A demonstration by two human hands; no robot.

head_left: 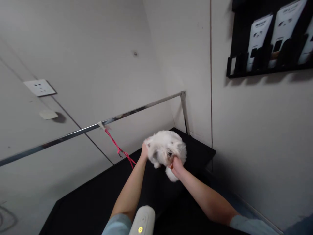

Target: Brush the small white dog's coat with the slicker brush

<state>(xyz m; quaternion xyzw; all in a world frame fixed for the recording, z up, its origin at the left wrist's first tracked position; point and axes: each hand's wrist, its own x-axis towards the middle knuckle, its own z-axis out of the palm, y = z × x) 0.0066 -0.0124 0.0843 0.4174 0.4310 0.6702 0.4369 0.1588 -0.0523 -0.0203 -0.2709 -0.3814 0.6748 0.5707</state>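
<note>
A small white, fluffy dog (164,143) is on the black grooming table (97,192), its head low and turned toward my right arm. My right hand (178,165) is closed at the dog's muzzle and chin, with a small orange-red spot showing by the fingers. On the dog's other side, my left hand (144,151) lies against the fur; its fingers are hidden behind the body. A pink-red grooming loop (118,148) hangs just left of my left hand, apart from the dog.
A metal bar (139,110) spans above the table, held by a post (184,112) at the far corner. A pale device (143,219) with a yellow light juts in at the bottom. Walls stand close behind and right. A black rack (264,73) holds white tubes.
</note>
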